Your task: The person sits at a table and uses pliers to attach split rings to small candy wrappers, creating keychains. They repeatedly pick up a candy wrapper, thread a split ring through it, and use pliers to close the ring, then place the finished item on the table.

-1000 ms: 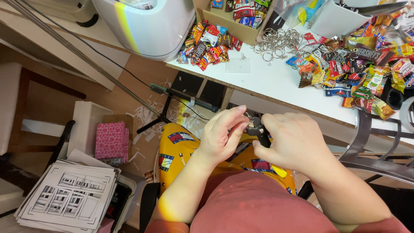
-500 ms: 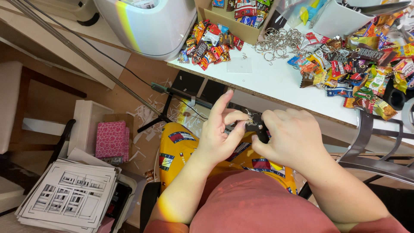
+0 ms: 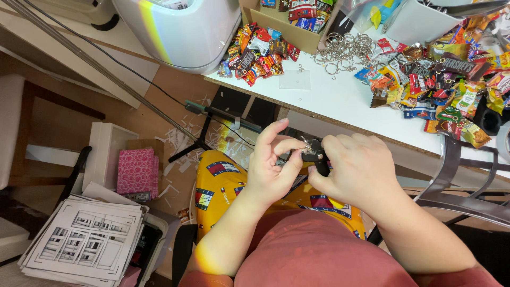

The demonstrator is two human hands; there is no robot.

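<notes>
Two hands are being held close together just off the near edge of the white table, above the lap, so that a small piece can be worked at close range. One small black tool, likely a plier or punch, is being gripped in the closed right hand; what is caught at its tip is too small to tell, though a glint of metal is showing there. The left hand is being kept pinched against the tool's head, index finger raised, apparently to steady the piece. One yellow patterned bag is being kept under the hands. Further off, on the table, one heap of metal key rings, too many to count, is being kept within reach. Two spreads of candy wrappers are being kept, one toward the left corner, one along the right edge. One cardboard box is being kept at the far edge.
</notes>
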